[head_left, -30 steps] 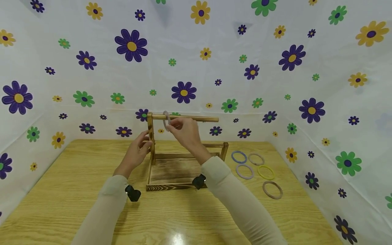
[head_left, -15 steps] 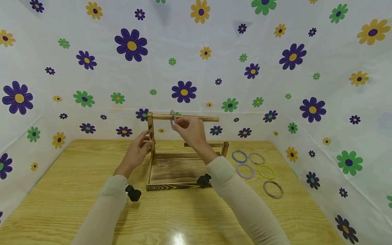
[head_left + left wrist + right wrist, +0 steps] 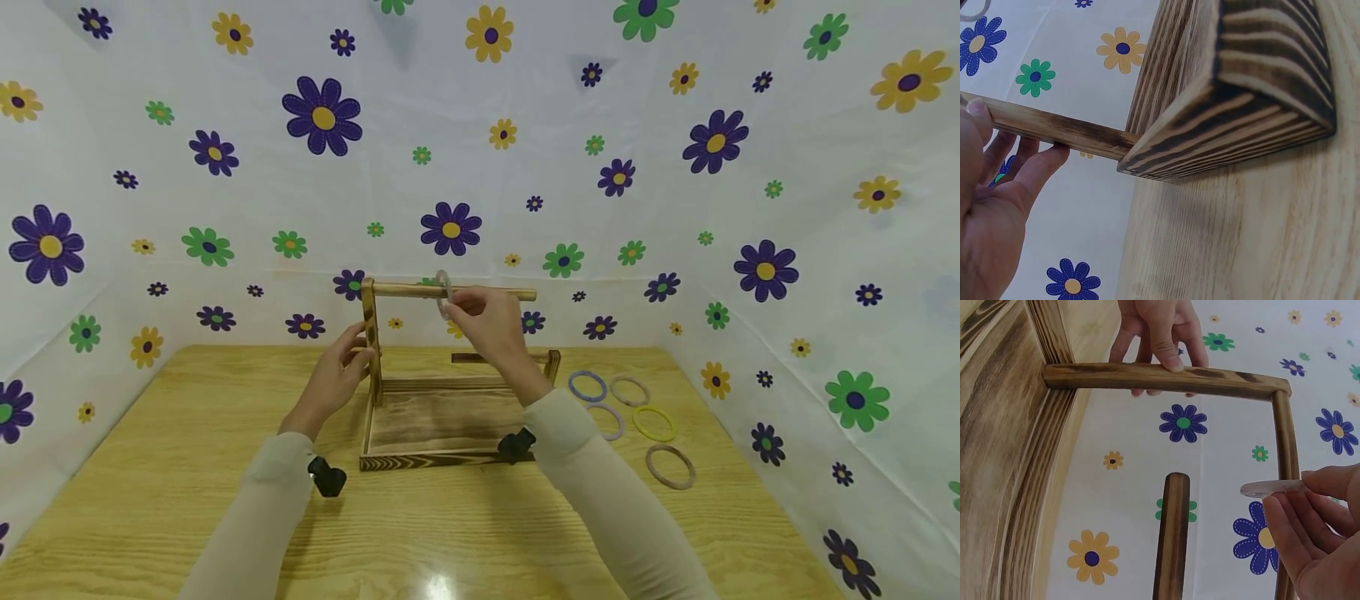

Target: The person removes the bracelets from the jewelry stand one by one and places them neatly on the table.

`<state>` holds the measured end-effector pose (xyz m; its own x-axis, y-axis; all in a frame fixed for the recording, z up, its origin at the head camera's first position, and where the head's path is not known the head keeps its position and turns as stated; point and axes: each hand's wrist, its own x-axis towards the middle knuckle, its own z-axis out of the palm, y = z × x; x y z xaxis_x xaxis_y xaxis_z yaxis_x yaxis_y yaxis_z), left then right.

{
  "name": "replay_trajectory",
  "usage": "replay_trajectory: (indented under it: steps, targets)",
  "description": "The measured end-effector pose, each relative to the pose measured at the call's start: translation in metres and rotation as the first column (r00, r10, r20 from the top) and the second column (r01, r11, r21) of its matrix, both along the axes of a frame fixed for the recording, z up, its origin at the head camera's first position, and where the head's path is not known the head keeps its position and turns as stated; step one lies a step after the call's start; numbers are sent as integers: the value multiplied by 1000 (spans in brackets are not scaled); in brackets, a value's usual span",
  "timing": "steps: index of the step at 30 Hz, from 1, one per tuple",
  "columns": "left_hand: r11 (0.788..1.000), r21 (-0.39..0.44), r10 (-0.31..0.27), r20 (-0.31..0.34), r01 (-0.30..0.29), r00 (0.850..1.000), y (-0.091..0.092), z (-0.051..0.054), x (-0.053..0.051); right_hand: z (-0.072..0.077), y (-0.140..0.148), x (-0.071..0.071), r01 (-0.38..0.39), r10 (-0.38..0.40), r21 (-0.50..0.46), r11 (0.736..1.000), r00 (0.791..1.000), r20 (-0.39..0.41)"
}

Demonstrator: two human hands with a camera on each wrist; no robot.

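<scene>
My right hand [image 3: 491, 325] pinches a pale, translucent bangle [image 3: 443, 296] between thumb and fingers. The bangle hangs round the upper bar [image 3: 405, 289] of a wooden bangle stand, around the middle of its length. In the right wrist view the bangle [image 3: 1269, 487] appears nearly edge-on beside the fingers. My left hand [image 3: 337, 371] grips the stand's upright post [image 3: 372, 350], the thumb on one face and the fingers behind it, as the right wrist view shows. From the left wrist, the same post [image 3: 1060, 128] runs into the dark-striped base [image 3: 1222, 112].
Several loose bangles lie on the table right of the stand, including a blue one [image 3: 588, 386], a yellow one [image 3: 654, 423] and a brown one [image 3: 671, 467]. A lower bar [image 3: 468, 358] crosses behind my right wrist. Flowered cloth [image 3: 525, 125] surrounds the table.
My right hand has slid the pale bangle rightward along the upper bar, away from the post and towards the free end. The left hand has stayed on the post.
</scene>
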<state>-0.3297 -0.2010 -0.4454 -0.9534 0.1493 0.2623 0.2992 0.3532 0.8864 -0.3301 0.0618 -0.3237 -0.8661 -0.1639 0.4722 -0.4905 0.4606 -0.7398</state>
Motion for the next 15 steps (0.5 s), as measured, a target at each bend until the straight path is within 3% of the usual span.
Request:
replay_trajectory:
  steps: [15]
  targets:
    - [1000, -4, 5, 0, -5, 1000, 2, -1, -1, 2, 25, 0, 24, -24, -7, 1000, 1000, -5]
